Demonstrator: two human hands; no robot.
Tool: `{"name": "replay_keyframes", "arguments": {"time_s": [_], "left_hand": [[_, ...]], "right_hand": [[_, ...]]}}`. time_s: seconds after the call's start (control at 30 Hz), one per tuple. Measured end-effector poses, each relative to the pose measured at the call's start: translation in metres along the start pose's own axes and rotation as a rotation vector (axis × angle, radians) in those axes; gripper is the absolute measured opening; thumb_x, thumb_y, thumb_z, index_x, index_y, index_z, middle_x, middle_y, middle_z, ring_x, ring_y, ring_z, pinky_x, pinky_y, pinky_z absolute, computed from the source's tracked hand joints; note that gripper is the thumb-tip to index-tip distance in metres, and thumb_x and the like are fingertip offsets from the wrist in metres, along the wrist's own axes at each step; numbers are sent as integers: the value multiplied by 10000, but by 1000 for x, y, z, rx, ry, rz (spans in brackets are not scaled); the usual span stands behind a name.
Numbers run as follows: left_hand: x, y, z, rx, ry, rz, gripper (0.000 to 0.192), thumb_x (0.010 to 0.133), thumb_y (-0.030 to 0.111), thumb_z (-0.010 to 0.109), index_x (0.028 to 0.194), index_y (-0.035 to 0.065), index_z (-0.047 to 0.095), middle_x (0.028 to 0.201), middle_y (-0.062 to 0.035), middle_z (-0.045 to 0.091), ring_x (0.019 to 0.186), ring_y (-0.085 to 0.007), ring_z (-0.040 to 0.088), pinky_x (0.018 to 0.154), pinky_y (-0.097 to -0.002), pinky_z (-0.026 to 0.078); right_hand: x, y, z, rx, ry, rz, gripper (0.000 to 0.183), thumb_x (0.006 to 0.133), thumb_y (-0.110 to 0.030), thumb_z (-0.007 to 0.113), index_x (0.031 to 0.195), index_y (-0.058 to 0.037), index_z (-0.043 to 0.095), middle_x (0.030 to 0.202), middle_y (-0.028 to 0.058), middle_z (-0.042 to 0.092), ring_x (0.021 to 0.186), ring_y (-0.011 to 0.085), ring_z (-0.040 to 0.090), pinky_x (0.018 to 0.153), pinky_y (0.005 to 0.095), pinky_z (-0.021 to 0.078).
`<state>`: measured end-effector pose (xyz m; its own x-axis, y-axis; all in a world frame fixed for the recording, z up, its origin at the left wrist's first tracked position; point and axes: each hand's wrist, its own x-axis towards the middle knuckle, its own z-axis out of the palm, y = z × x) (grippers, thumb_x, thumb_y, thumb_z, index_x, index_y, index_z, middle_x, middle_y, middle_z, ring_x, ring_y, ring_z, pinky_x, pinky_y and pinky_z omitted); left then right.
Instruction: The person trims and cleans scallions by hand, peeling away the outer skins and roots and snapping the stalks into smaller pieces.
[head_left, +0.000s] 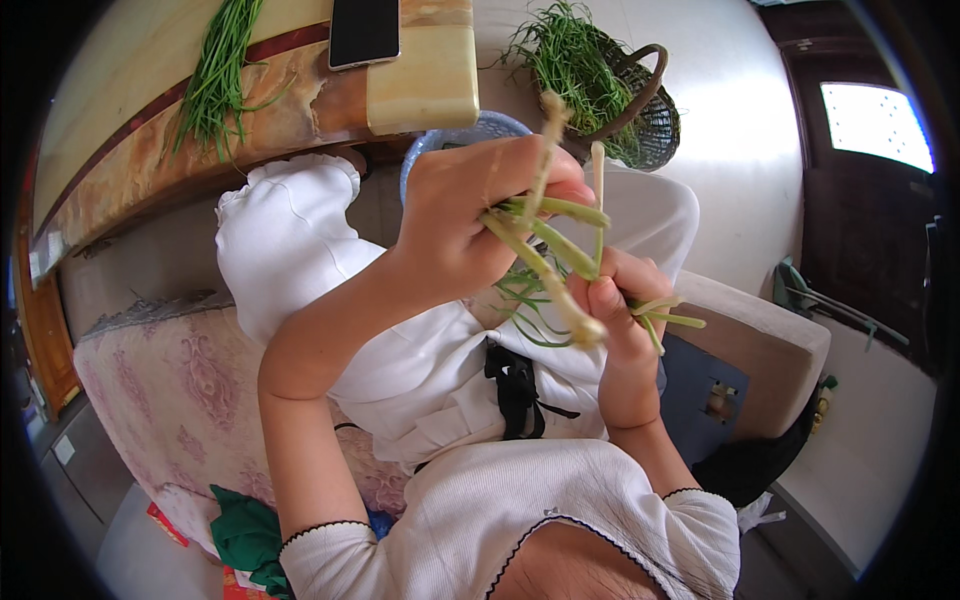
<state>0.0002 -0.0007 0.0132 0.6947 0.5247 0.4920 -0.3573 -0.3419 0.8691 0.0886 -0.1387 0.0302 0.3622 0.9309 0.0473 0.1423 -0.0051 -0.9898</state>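
My left hand (480, 202) is closed around several green stalks (559, 247), whose pale, partly brownish ends stick out towards my right hand. My right hand (626, 300) pinches thin stalks between thumb and fingers, with short pale ends (671, 319) pointing out to the right. Thin green leaves (536, 311) hang below and between the hands, over my lap. A bunch of long green leafy stalks (217, 82) lies on the marble-look table at the upper left. A wicker basket (660, 124) full of similar greens (581, 75) stands on the floor beyond my hands.
A blue basin (465, 127) is partly hidden behind my left hand, beside the table corner (424, 82). A dark-screened phone (365, 31) lies near the table's edge. I sit on a patterned sofa (187, 382), its armrest (757, 322) at the right. A dark door (855, 210) stands farther right.
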Motion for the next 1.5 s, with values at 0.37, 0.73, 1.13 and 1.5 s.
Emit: {"name": "replay_keyframes", "arguments": {"time_s": [0.37,0.73,1.13,1.5], "left_hand": [[5,2,9,-275,-70,-78,132,788,103,473,865,-5,472,624,-49,507,485,-33,406,417,-137,300],[2,5,7,-215,23,-289,97,782,105,450,755,17,480,515,-30,490,430,-49,414,404,-172,311],[-2,4,11,-165,-17,-263,77,770,79,484,797,6,484,568,-24,501,457,-35,435,402,-157,312],[-1,0,14,-196,-9,-114,89,799,92,447,807,5,465,629,-52,511,433,-28,371,385,-147,300]], "right_hand": [[-3,3,-4,156,45,8,299,794,-226,453,579,-18,468,508,35,500,443,99,456,415,202,338],[1,5,-4,52,20,37,311,797,-245,443,591,-15,475,503,31,484,437,96,435,417,205,330],[3,-5,2,-52,47,134,300,795,-232,449,589,-16,473,503,29,479,433,91,427,414,205,327],[4,4,-1,150,-23,86,301,804,-236,432,597,-19,460,507,31,479,438,90,432,420,205,334]]}}
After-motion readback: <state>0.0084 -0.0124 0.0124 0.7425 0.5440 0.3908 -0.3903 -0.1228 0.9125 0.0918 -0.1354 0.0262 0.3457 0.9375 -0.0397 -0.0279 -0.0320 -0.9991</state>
